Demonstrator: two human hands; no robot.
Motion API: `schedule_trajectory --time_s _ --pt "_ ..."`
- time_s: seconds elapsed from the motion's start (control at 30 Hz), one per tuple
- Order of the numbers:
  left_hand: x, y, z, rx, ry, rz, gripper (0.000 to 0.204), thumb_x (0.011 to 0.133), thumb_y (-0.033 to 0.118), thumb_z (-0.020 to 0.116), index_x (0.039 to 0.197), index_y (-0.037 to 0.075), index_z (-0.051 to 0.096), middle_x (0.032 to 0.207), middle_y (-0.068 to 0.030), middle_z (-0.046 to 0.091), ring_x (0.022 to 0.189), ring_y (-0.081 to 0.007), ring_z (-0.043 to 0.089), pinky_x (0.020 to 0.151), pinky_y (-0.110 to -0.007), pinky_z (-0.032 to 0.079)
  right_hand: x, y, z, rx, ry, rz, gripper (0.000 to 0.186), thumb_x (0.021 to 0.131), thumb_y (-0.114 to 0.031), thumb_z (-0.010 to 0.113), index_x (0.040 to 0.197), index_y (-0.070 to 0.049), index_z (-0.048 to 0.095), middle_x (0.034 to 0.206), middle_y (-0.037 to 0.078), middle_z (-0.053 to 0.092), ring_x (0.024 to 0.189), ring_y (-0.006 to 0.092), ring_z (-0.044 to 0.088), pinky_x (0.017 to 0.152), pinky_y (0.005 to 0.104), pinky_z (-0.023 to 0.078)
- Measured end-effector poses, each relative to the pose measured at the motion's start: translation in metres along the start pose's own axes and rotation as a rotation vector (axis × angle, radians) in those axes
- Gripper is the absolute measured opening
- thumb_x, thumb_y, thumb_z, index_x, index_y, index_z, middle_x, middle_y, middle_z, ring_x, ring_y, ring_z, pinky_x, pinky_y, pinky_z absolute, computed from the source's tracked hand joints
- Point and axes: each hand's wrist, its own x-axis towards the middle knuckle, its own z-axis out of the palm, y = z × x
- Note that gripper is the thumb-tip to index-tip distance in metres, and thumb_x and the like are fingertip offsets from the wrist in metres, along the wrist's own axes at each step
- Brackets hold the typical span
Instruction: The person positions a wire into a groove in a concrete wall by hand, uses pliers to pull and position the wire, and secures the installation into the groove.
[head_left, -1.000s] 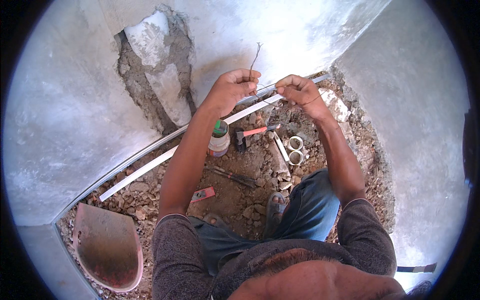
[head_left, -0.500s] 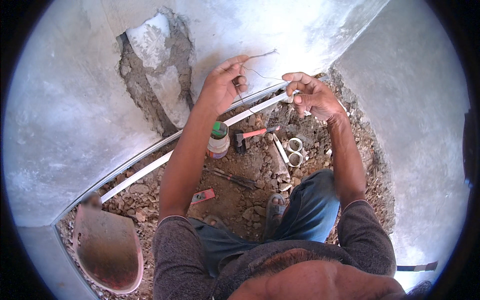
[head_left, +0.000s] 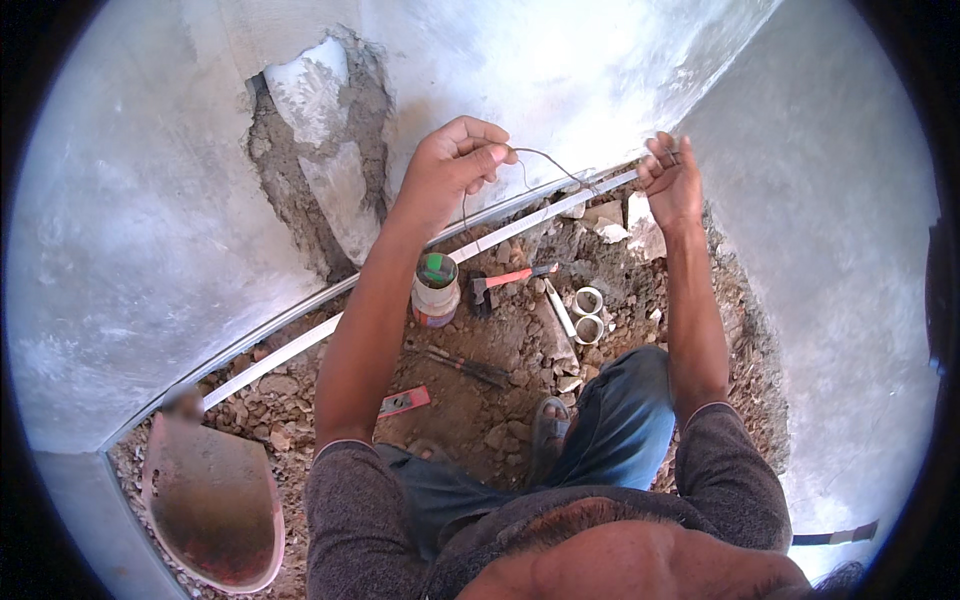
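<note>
Above the tub (head_left: 437, 297), its label (head_left: 432, 319) too small to read, your left hand (head_left: 452, 172) kept its grip pinched on the wire (head_left: 548, 157) over the strip (head_left: 510, 232), while your right hand (head_left: 676, 190), loosely spread, had moved away.

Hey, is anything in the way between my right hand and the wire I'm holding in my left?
Nothing visible blocks it. Between your right hand and the wire pinched in your left hand there's just a gap, with the wall and white strip seemingly behind.
</note>
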Motion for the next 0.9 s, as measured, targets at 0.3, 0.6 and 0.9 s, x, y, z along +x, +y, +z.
schedule_trajectory --time_s 0.3,0.6,0.9 --pt "-0.006 0.001 0.029 0.337 0.036 0.181 0.013 0.088 0.011 0.060 0.096 0.001 0.057 0.087 -0.0096 0.068 0.082 -0.0121 0.061 0.071 -0.026 0.046 -0.055 -0.009 0.065 -1.107 -0.339 -0.519 0.024 0.088 -0.029 0.061 0.097 -0.008 0.068 0.081 0.006 0.067 0.070 0.0157 0.060 0.064 0.0321 0.050" --pt "-0.010 -0.006 0.039 0.339 -0.096 0.069 0.015 0.091 0.012 0.056 0.102 0.001 0.055 0.093 -0.0104 0.068 0.083 -0.0124 0.061 0.069 -0.024 0.045 -0.068 -0.002 0.074 -1.181 -0.413 -0.614 0.014 0.086 -0.016 0.063 0.095 -0.006 0.067 0.082 0.012 0.065 0.073 0.0255 0.063 0.063 0.0384 0.049" --pt "-0.013 -0.001 0.050 0.081 -0.021 -0.099 0.037 0.090 0.014 0.057 0.122 0.000 0.044 0.107 -0.0171 0.064 0.085 -0.0146 0.058 0.063 -0.024 0.041 -0.069 0.003 0.074 -1.136 -0.345 -0.722 0.015 0.089 -0.015 0.059 0.093 -0.003 0.065 0.078 0.012 0.064 0.065 0.0224 0.062 0.057 0.0339 0.049"
